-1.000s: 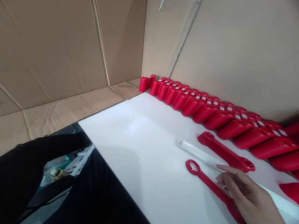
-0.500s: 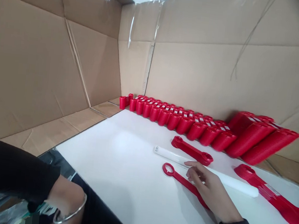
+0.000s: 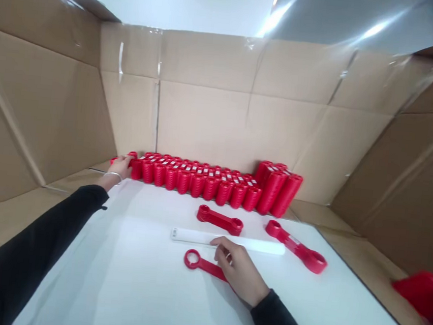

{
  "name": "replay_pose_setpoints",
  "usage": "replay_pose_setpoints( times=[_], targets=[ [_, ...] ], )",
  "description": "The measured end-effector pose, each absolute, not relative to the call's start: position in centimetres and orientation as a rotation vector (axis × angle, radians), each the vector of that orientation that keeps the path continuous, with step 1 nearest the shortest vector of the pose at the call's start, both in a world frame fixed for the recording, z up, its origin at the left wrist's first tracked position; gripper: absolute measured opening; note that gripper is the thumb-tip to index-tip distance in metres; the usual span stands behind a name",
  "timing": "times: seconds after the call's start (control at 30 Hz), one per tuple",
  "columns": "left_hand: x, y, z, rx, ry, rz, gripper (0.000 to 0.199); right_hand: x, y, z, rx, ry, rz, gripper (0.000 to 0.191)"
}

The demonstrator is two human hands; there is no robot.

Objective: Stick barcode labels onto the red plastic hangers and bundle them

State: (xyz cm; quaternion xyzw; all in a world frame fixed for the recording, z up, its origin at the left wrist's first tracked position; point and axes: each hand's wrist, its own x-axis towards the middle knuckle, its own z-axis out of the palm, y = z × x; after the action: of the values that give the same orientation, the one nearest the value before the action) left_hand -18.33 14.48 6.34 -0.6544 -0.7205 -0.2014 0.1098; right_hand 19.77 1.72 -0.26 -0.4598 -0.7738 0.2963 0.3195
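Observation:
My left hand (image 3: 122,165) reaches to the far left end of the row of red stacks (image 3: 184,181). Its fingers are closed around the end stack, and red shows on both sides of them; the fingertips are partly hidden. My right hand (image 3: 240,269) hovers low over the white tabletop, its fingers loosely bent and apart. Its index finger touches or nearly touches a long white bar (image 3: 190,236) with a small barcode label. Partly under this hand lies a single flat red link with ring ends (image 3: 206,265).
Behind the bar lies a short red stack of links (image 3: 218,220). A thicker labelled stack (image 3: 296,247) lies to the right. Tall red stacks (image 3: 278,191) lean at the row's right end. Cardboard walls (image 3: 213,121) enclose the table; a red object (image 3: 420,297) is at far right.
My left hand has gone from low beside the table up to the row's left end and closed on the stack there. The view has swung right. My right hand stays by the white bar.

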Motion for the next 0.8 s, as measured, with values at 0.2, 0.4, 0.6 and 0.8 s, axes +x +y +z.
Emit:
replay_pose_setpoints(
  times=[0.2,0.4,0.6,0.8],
  targets=[
    [-19.2,18.0,5.0,-1.899,-2.191,-0.456,0.035,20.2,2.0,-0.3,-1.242,-2.083,0.718,0.027],
    [-19.3,15.0,5.7,-1.950,-2.103,-0.346,0.048,20.3,1.8,-0.1,-1.201,-2.101,0.687,0.025],
    [-16.0,8.7,5.6,-2.163,-2.012,-0.215,0.042,19.8,1.3,0.2,-1.206,-2.147,0.671,0.026],
    [-11.1,3.9,5.9,-2.788,-1.799,-0.292,0.046,19.6,1.3,-0.4,-1.179,-2.141,0.683,0.025]
  ],
)
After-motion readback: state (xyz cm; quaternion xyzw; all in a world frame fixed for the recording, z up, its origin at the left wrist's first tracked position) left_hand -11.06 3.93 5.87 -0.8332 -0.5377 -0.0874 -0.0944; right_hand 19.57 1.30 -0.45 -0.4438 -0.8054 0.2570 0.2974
